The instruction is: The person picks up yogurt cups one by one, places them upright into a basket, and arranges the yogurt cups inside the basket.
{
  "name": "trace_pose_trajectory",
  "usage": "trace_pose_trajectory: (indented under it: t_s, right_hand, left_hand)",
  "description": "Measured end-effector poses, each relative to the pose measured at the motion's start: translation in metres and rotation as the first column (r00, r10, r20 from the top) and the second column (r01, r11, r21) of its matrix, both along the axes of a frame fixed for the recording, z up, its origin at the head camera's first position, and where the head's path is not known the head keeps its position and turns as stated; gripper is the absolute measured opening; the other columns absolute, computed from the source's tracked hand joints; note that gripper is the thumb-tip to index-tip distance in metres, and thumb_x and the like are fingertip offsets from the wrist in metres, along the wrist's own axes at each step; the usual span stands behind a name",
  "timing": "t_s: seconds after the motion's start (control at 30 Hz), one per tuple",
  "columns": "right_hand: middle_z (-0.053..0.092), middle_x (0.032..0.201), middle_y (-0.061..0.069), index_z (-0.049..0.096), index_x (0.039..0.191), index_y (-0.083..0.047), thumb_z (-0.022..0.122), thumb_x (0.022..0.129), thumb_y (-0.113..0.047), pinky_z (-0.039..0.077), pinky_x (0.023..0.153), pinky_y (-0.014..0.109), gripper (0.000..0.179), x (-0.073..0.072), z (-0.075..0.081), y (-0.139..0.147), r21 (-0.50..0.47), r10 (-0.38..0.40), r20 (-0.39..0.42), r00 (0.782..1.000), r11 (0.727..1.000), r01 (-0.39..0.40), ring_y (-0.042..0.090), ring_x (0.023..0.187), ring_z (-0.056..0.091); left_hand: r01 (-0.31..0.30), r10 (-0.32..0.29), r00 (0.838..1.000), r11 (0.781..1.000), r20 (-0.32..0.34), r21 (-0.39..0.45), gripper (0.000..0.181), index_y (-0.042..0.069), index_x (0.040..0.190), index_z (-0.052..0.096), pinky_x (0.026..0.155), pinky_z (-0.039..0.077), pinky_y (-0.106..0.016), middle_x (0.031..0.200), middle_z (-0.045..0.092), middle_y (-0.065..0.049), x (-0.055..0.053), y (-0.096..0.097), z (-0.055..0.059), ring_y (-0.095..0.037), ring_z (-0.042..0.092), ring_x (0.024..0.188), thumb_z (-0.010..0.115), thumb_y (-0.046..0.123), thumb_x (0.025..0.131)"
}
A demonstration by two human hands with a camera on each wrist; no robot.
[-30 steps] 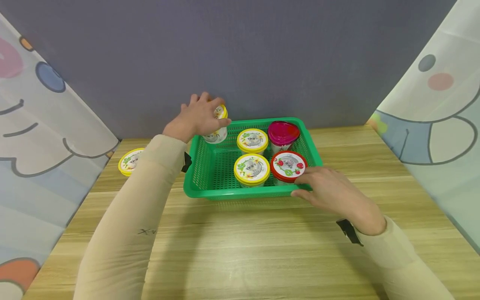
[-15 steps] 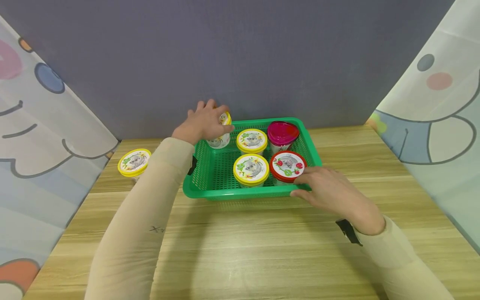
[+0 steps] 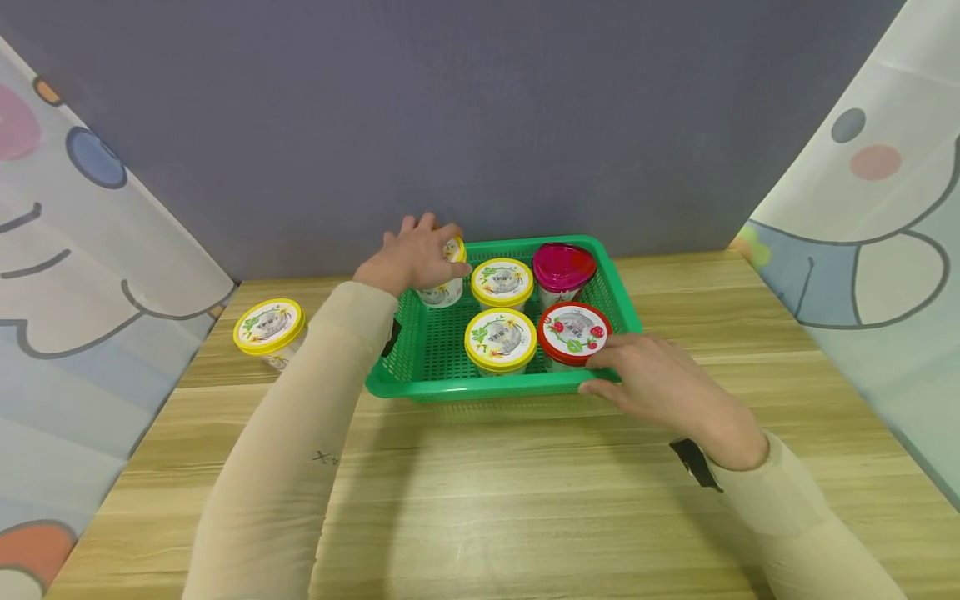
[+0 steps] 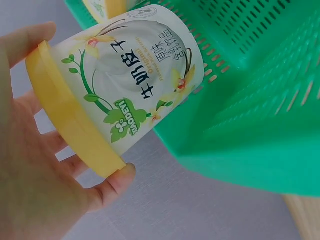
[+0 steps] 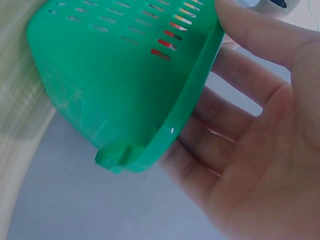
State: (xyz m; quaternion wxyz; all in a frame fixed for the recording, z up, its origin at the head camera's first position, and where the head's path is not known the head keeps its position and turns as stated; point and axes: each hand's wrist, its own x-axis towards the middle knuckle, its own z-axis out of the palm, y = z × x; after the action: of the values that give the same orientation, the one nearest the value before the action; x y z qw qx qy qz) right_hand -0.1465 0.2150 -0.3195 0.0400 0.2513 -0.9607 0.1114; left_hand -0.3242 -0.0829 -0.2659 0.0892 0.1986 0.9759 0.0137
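My left hand point(image 3: 414, 257) grips a white paper cup point(image 3: 442, 293) with a yellow lid. It holds the cup over the back left corner of the green plastic basket point(image 3: 450, 389). In the left wrist view, thumb and fingers span the lid, and the printed cup side point(image 4: 135, 75) tilts toward the basket wall. At the front right corner my right hand point(image 3: 660, 382) holds the basket's rim, thumb on the outside and fingers inside. Within the basket stand two yellow-lidded cups point(image 3: 501, 340), a red-lidded strawberry cup point(image 3: 575, 332) and a cup with a magenta top point(image 3: 564, 267).
Another yellow-lidded cup point(image 3: 270, 327) stands on the wooden table point(image 3: 450, 500), left of the basket. Behind the basket rises a grey wall panel point(image 3: 480, 125). Printed cartoon curtains point(image 3: 877, 208) flank both sides.
My left hand has lowered the cup and moved it slightly right, into the basket's back left corner. The right hand has stayed on the rim.
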Motion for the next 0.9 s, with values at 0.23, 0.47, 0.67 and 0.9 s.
trace_pose_trajectory:
  t_s: [0.23,0.47,0.67,0.9]
  right_hand:
    - [0.071,0.104,0.002,0.079,0.102,-0.014,0.082,0.087,-0.032,0.054,0.080,0.052,0.023,0.000,0.000,0.000,0.004,-0.006,0.000,1.000,1.000,0.006,0.028,0.097,0.068]
    - [0.072,0.105,0.003,0.079,0.103,-0.012,0.081,0.087,-0.030,0.054,0.081,0.053,0.024,0.001,0.000,0.000,0.010,-0.007,0.001,1.000,1.000,0.007,0.029,0.098,0.068]
    - [0.072,0.106,0.003,0.079,0.103,-0.012,0.082,0.087,-0.030,0.054,0.082,0.052,0.025,0.001,0.000,-0.001,0.006,-0.011,0.006,1.000,1.000,0.010,0.029,0.097,0.068]
    - [0.071,0.104,0.001,0.079,0.102,-0.014,0.082,0.087,-0.031,0.054,0.079,0.052,0.023,0.001,0.001,0.000,0.001,-0.005,-0.005,1.000,1.000,0.005,0.028,0.095,0.068]
  left_hand:
    - [-0.007,0.007,1.000,1.000,-0.002,0.006,0.067,0.026,0.156,0.035,0.101,0.029,-0.068,0.153,0.029,-0.014,-0.002,0.003,-0.006,-0.039,0.027,0.132,0.052,0.058,0.099]
    - [-0.009,0.009,1.000,1.000,-0.004,0.000,0.069,0.026,0.157,0.035,0.102,0.030,-0.068,0.152,0.030,-0.014,-0.004,0.005,-0.013,-0.039,0.028,0.133,0.053,0.057,0.099]
    - [-0.014,0.014,1.000,1.000,0.010,-0.009,0.070,0.026,0.158,0.035,0.102,0.030,-0.066,0.151,0.030,-0.014,-0.004,0.004,-0.019,-0.037,0.028,0.133,0.054,0.058,0.099]
    - [-0.018,0.019,1.000,0.999,0.016,-0.026,0.070,0.026,0.157,0.035,0.102,0.031,-0.066,0.151,0.031,-0.015,-0.007,0.004,-0.022,-0.036,0.028,0.131,0.056,0.057,0.098]
